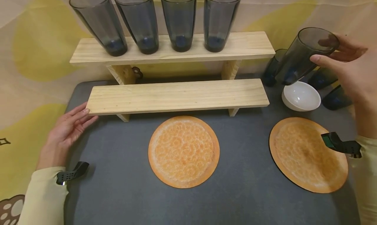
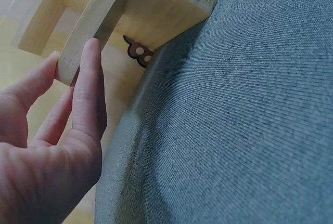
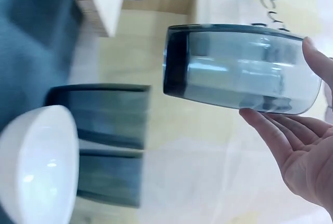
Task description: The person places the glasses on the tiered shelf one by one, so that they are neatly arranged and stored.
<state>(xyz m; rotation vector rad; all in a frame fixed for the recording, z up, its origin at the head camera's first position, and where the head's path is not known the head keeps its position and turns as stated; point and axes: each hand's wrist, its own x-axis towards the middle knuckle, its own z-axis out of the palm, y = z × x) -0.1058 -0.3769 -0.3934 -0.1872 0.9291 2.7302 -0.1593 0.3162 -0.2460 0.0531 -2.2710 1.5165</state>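
Note:
My right hand (image 1: 357,67) grips a dark blue-grey drinking glass (image 1: 307,56) near its rim. The glass is tilted in the head view and held above a white bowl (image 1: 301,96). In the right wrist view, thumb and fingers lie on opposite sides of the glass (image 3: 234,70). On the left, my other hand (image 1: 69,125) pinches the end of the lower board of a two-tier wooden shelf (image 1: 176,97); the left wrist view has the thumb and fingers around that board's corner (image 2: 78,52). Several similar glasses (image 1: 179,22) stand in a row on the upper board (image 1: 250,43).
More dark glasses (image 1: 274,69) stand behind and beside the bowl at the right. Two round orange-brown mats, one in the middle (image 1: 184,151) and one at the right (image 1: 306,156), lie on the dark grey tabletop (image 1: 117,172). A patterned cloth (image 1: 38,38) hangs behind.

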